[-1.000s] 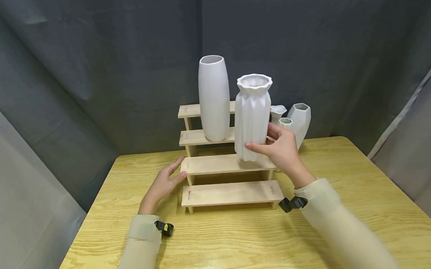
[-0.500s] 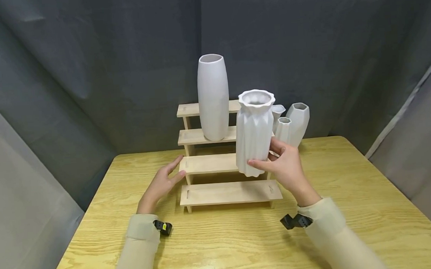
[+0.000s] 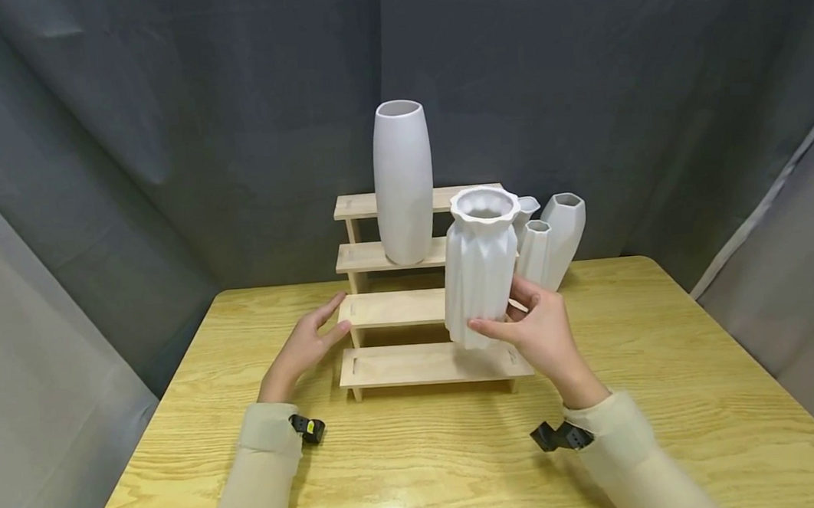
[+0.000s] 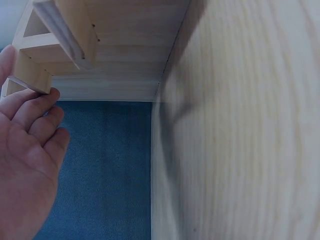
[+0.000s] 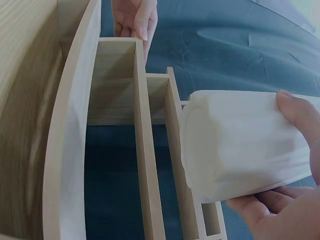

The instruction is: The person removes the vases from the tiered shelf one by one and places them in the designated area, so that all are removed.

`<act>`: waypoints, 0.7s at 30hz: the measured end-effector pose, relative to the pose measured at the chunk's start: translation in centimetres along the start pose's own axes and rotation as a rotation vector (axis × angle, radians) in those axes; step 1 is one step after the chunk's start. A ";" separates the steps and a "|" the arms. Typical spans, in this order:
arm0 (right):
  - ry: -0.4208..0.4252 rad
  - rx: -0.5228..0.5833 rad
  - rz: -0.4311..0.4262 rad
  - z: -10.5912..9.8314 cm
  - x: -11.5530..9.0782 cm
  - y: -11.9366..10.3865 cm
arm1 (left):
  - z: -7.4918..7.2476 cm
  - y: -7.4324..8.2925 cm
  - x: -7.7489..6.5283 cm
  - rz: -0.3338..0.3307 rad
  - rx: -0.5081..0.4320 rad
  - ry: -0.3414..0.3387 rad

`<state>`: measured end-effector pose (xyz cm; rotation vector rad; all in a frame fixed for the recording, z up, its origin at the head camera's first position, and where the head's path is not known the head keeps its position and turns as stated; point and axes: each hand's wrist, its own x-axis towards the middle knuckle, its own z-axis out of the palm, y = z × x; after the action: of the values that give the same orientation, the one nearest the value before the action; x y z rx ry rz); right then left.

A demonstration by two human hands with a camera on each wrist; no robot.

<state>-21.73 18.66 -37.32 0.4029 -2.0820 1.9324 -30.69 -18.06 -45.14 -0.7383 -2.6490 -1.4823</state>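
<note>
My right hand (image 3: 545,335) grips a white fluted vase (image 3: 480,273) with a scalloped rim, thumb on the near side and fingers round the right. The vase hangs upright in front of the right part of a pale wooden stepped shelf (image 3: 392,308); its underside shows in the right wrist view, close over the boards. At the shelf's left end, my left hand (image 3: 306,344) holds the second board from the bottom between thumb and fingers, as the left wrist view shows. A tall smooth white vase (image 3: 403,185) stands on the step second from the top.
Behind the shelf's right end stand several smaller white vases, among them a faceted one (image 3: 563,234) and a narrow one (image 3: 534,251). The shelf rests on a yellow wood-grain table (image 3: 404,461). A dark grey curtain (image 3: 290,137) hangs behind the table.
My right hand has lowered the fluted vase and brought it nearer, from the second board's height toward the lowest board. The left hand and the tall vase stay in place.
</note>
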 end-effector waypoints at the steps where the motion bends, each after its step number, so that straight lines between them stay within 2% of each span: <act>1: -0.002 0.001 -0.005 0.0 -0.1 0.0 | 0.0 0.0 0.0 0.000 -0.001 0.000; 6: -0.009 -0.013 -0.010 -0.1 -0.7 0.0 | 0.0 0.1 0.0 0.004 -0.014 -0.006; 21: -0.016 -0.037 0.077 -0.6 -2.3 -0.3 | 0.1 0.6 -0.1 -0.008 -0.017 -0.005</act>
<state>-19.47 19.32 -37.83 0.3364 -2.1692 1.9361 -30.34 -17.71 -44.77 -0.7351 -2.6493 -1.5082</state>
